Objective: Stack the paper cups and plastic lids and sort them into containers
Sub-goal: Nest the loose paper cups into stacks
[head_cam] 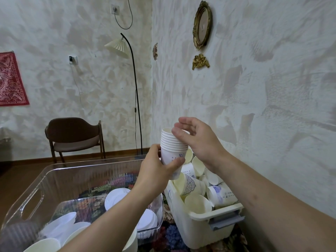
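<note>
Both bare forearms reach forward and up from the lower edge of the view, meeting near the middle. The left hand (156, 166) is raised with its back toward the camera, the thumb curled across the near side of a nested stack of white paper cups with blue print (172, 151) and the fingers wrapped round the far side, gripping the lower part of the stack. The right hand (196, 137) is just above and to the right, wrist bent, its fingers loosely curved and held together, fingertips at the top rim of the stack, the thumb lying in front of the upper rims.
</note>
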